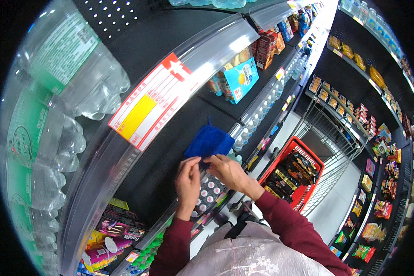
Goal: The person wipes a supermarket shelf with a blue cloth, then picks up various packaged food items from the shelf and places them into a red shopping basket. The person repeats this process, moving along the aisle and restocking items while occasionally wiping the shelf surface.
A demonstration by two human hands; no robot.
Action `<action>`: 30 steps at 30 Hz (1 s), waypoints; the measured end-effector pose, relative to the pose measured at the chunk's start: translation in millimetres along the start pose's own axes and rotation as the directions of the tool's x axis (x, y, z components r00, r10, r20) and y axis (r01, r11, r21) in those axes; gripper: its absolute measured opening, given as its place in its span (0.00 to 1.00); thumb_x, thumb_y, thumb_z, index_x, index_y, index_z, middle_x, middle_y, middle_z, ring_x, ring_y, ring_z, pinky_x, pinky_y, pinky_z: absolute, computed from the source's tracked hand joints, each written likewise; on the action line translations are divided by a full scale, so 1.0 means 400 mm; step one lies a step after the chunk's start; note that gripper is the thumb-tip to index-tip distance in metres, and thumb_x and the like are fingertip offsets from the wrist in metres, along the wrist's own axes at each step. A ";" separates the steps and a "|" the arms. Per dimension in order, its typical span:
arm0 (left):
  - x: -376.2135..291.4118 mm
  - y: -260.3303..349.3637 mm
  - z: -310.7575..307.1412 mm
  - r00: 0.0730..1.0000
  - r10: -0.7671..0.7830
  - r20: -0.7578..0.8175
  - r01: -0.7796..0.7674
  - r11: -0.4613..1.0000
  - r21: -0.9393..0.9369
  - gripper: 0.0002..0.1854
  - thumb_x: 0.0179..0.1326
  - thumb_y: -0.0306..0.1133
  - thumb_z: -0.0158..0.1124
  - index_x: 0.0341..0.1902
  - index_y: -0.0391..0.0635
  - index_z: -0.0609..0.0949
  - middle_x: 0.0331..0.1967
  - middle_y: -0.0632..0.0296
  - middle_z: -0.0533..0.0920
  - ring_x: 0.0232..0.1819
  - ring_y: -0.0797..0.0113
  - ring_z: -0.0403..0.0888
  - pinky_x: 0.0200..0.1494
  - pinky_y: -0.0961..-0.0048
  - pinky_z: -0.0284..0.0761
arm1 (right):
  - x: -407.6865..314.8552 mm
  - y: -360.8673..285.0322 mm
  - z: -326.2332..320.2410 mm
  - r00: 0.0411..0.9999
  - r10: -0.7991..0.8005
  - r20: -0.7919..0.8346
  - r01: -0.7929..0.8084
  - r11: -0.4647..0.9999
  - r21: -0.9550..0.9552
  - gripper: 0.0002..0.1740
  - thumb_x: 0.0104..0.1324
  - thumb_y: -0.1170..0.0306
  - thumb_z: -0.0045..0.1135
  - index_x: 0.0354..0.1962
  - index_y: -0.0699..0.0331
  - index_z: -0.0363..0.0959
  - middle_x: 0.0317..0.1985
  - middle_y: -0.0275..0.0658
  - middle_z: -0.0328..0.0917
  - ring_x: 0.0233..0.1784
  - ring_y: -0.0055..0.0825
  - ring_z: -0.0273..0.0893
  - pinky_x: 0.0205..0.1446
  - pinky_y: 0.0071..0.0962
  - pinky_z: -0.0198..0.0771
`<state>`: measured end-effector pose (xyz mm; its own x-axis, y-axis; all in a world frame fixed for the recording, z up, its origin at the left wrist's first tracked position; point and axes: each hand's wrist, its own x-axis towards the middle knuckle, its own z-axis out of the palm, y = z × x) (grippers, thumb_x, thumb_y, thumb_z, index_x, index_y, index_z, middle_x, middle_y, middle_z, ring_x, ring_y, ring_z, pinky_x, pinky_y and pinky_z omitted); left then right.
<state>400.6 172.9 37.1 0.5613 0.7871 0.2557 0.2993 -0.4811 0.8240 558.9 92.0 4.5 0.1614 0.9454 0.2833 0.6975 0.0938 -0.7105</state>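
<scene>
A blue cloth (209,141) lies over the black shelf (158,165) in front of me, held at its near edge by both hands. My left hand (189,183) pinches the left part of that edge between thumb and fingertips. Close to its right, my right hand (229,172) grips the same edge, fingers bent. The fingertips of the two hands nearly meet. The part of the cloth under the fingers is hidden.
Large bottles with green labels (60,65) stand at left behind a clear shelf edge with a price tag (151,103). A blue snack pack (241,77) sits further along. Capped bottles (209,191) fill a lower shelf. At right are a red basket (305,148) with black packs and a wire cart (331,193).
</scene>
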 end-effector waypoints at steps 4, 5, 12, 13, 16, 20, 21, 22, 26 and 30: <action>0.082 -0.019 0.099 0.986 0.051 0.157 -0.107 0.920 0.377 0.27 0.70 0.40 0.55 0.68 0.40 0.68 0.71 0.48 0.64 0.72 0.47 0.61 0.70 0.53 0.59 | -0.126 0.018 -0.003 0.998 0.066 0.022 -0.068 0.993 0.096 0.14 0.66 0.70 0.57 0.48 0.62 0.72 0.36 0.47 0.75 0.39 0.48 0.77 0.39 0.43 0.74; 0.095 -0.022 0.132 0.986 0.011 0.168 -0.094 0.866 0.491 0.32 0.70 0.44 0.55 0.71 0.40 0.64 0.74 0.48 0.59 0.74 0.46 0.56 0.72 0.51 0.57 | -0.172 0.030 -0.008 0.997 0.069 0.026 -0.071 0.991 0.113 0.13 0.66 0.70 0.57 0.48 0.62 0.72 0.36 0.47 0.75 0.39 0.48 0.77 0.39 0.43 0.74; 0.186 -0.040 0.277 0.961 0.098 0.259 -0.260 0.642 0.722 0.39 0.68 0.50 0.56 0.75 0.40 0.58 0.75 0.44 0.56 0.77 0.44 0.50 0.75 0.47 0.46 | -0.470 0.124 -0.072 0.902 0.429 0.056 -0.430 0.903 0.011 0.09 0.66 0.71 0.55 0.42 0.65 0.76 0.39 0.46 0.80 0.41 0.48 0.80 0.41 0.42 0.74; 0.205 -0.037 0.292 0.959 0.066 0.276 -0.255 0.629 0.734 0.39 0.68 0.50 0.55 0.75 0.40 0.58 0.75 0.44 0.56 0.77 0.44 0.50 0.76 0.47 0.45 | -0.498 0.130 -0.076 0.889 0.456 0.047 -0.457 0.890 0.009 0.09 0.66 0.70 0.55 0.42 0.65 0.77 0.39 0.46 0.80 0.41 0.48 0.80 0.42 0.41 0.74; 0.253 -0.025 0.338 0.951 0.064 0.303 -0.268 0.663 0.699 0.38 0.69 0.48 0.54 0.75 0.41 0.56 0.76 0.44 0.54 0.77 0.43 0.48 0.76 0.47 0.43 | -0.546 0.139 -0.082 0.866 0.499 -0.019 -0.499 0.866 0.014 0.08 0.66 0.71 0.56 0.40 0.65 0.78 0.38 0.46 0.81 0.41 0.48 0.80 0.43 0.40 0.74; 0.268 -0.023 0.349 0.950 0.082 0.300 -0.279 0.653 0.704 0.37 0.69 0.48 0.54 0.75 0.43 0.57 0.76 0.45 0.54 0.77 0.45 0.49 0.76 0.49 0.44 | -0.540 0.130 -0.085 0.850 0.526 -0.018 -0.526 0.850 0.017 0.08 0.65 0.73 0.57 0.40 0.65 0.78 0.39 0.45 0.81 0.41 0.46 0.80 0.44 0.39 0.74; 0.262 -0.025 0.341 0.949 0.086 0.303 -0.285 0.644 0.710 0.37 0.69 0.47 0.54 0.75 0.44 0.57 0.76 0.47 0.55 0.77 0.46 0.49 0.76 0.50 0.45 | -0.531 0.125 -0.087 0.849 0.528 -0.006 -0.528 0.849 0.023 0.08 0.65 0.73 0.57 0.40 0.65 0.78 0.39 0.44 0.81 0.41 0.46 0.80 0.44 0.39 0.74; 0.255 -0.028 0.331 0.946 0.077 0.316 -0.287 0.654 0.700 0.36 0.69 0.47 0.54 0.75 0.44 0.57 0.76 0.47 0.55 0.77 0.46 0.49 0.76 0.50 0.45 | -0.522 0.120 -0.089 0.861 0.508 -0.007 -0.507 0.861 0.039 0.08 0.65 0.74 0.57 0.40 0.65 0.79 0.39 0.44 0.81 0.41 0.45 0.80 0.44 0.38 0.74; 0.187 -0.040 0.267 0.950 0.056 0.307 -0.265 0.663 0.700 0.35 0.70 0.43 0.54 0.75 0.42 0.58 0.76 0.47 0.55 0.77 0.45 0.48 0.76 0.50 0.45 | -0.494 0.114 -0.092 0.909 0.413 0.050 -0.415 0.909 0.032 0.07 0.64 0.75 0.56 0.40 0.64 0.79 0.35 0.44 0.82 0.40 0.45 0.81 0.42 0.38 0.75; 0.063 -0.058 0.147 0.966 0.054 0.252 -0.217 0.697 0.683 0.35 0.68 0.40 0.56 0.74 0.41 0.58 0.76 0.46 0.54 0.77 0.44 0.47 0.76 0.50 0.46 | -0.481 0.131 -0.058 0.900 0.433 0.056 -0.434 0.901 0.018 0.07 0.63 0.73 0.58 0.39 0.63 0.80 0.35 0.46 0.81 0.38 0.46 0.81 0.40 0.38 0.75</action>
<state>453.3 181.3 -5.1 0.7530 0.6373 0.1639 0.6138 -0.7700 0.1739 580.6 -92.3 -72.5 0.4083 0.9086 -0.0883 0.5457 -0.3205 -0.7743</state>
